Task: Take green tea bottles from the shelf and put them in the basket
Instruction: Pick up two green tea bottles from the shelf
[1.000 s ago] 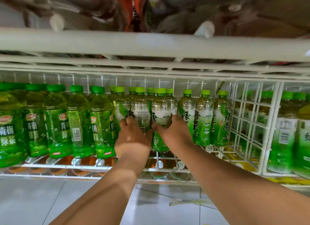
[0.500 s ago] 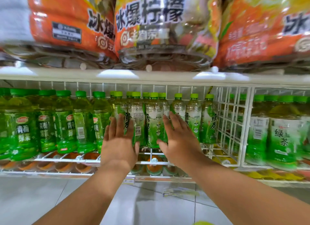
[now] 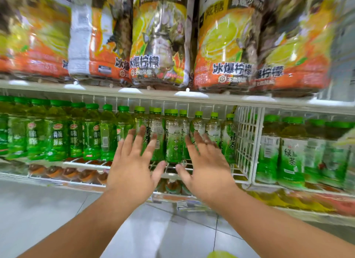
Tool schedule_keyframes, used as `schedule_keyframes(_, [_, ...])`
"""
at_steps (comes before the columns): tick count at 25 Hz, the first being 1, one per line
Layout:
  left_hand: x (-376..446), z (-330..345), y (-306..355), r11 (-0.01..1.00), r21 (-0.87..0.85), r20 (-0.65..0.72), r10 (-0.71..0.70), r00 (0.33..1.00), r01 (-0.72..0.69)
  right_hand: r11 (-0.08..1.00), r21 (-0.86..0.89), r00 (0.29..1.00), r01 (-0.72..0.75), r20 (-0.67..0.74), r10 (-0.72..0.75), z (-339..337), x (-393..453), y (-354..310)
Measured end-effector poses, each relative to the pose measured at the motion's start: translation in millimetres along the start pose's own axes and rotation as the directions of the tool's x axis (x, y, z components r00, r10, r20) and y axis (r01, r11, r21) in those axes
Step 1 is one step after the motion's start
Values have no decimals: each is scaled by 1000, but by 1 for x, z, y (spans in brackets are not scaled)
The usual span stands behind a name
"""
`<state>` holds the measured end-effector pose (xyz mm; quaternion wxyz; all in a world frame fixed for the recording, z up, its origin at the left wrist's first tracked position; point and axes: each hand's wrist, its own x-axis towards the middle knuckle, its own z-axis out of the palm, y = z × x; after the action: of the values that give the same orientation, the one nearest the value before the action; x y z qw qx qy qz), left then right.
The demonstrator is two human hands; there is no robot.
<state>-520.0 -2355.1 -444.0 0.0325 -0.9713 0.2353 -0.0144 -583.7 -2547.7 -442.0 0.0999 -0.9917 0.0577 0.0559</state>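
Green tea bottles (image 3: 173, 140) with light green caps and white-green labels stand in rows on a white wire shelf (image 3: 80, 164), in the middle of the view. My left hand (image 3: 132, 167) is spread flat in front of them, fingers apart, holding nothing. My right hand (image 3: 206, 167) is spread the same way just to the right. One bottle shows between the two hands. Both hands hover a little in front of the bottles, apart from them. No basket is clearly in view.
Darker green bottles (image 3: 57, 138) with red logos fill the shelf's left side. A white wire divider (image 3: 247, 142) separates larger green tea bottles (image 3: 292, 154) on the right. Shrink-wrapped orange lemon tea packs (image 3: 226, 46) sit on the shelf above. Grey tiled floor (image 3: 48, 209) lies below.
Both hands let go of the bottles they gripped and drew back, fingers spreading wide. The view tilted upward, bringing the packs on the upper shelf into sight.
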Motion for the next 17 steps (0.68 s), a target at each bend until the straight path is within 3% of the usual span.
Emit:
schedule_keyframes(1, [-9,-7,3,1000,-12,-17,1,1000,-1,1000,-5,998,-7,-62,7,-8,-14,-3])
schedule_keyframes(8, [-97,-62,16,999,-46,-90,6,996,-10,999,-10,994,-46,-96,45,-59,-103,-23])
schedule_keyframes(13, [-163,-150,12,994,-106,-57,-25,998,19,996,32,976,-86,-198,91,-144,-180,-50])
schedule_keyframes(17, [-217,-235,21,990,-136,-21,29,999,-31,989,86,968,-122,-211,138,-212,-261,-73])
